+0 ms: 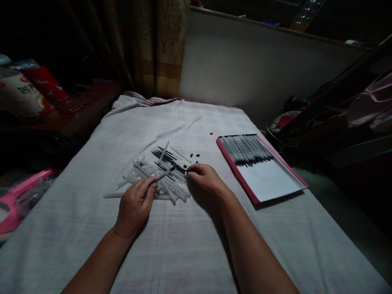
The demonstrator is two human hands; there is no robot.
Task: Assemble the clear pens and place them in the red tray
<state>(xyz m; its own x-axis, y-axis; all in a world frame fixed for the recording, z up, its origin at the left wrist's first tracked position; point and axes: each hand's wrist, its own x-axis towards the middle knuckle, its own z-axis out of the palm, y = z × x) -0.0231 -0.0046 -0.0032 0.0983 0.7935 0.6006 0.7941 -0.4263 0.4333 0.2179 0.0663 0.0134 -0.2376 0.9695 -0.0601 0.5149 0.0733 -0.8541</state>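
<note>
Holding a slim pen (164,175) between thumb and fingertips, the left hand (134,204) rests over the near left side of a loose heap of pale tubes (176,188); the pen slants up and away from those fingers, its dark end pointing toward the right hand (206,177). The right thumb and forefinger are drawn narrow at the heap's right edge (whether they pinch something small, I cannot tell). Just beyond the fingers of both hands, dark thin refills (165,155) lie across the heap. Small black pieces (197,155) sit just past the right fingertips, and a red bit (211,133) lies farther off. Well to the right of those fingers, a red-rimmed box (237,175) holds a row of dark-ended pens (245,149) along its far part, on the same pale cloth (183,253).
</note>
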